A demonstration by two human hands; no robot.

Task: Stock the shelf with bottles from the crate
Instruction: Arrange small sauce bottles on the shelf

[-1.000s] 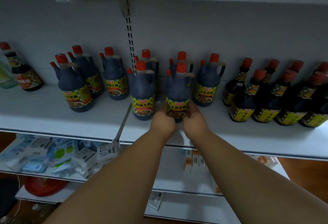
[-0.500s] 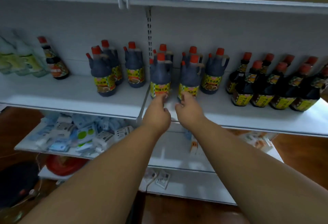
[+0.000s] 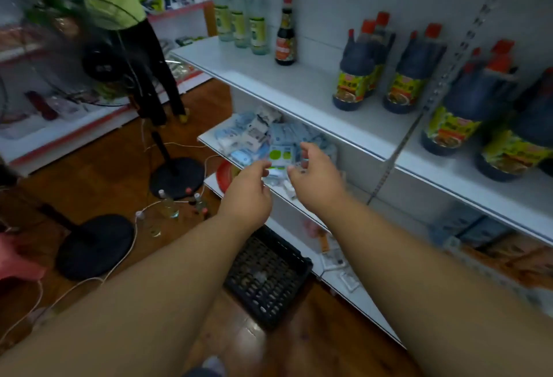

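Down on the brown wooden floor, the black plastic lattice crate sits against the foot of the white metal shelf. Above it on that shelf stand dark red-capped sauce bottles with yellow labels; their writing is too blurred to read. Above the crate, left hand and right hand hover apart, fingers loosely curled, holding nothing.

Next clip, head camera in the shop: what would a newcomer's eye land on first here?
First, the two bare forearms reaching out mid-frame, left hand and right hand both empty with loosely curled fingers. To the right, dark sauce bottles with red caps stand on the white shelf. Below the arms, a black crate sits on the wooden floor at the shelf's foot.
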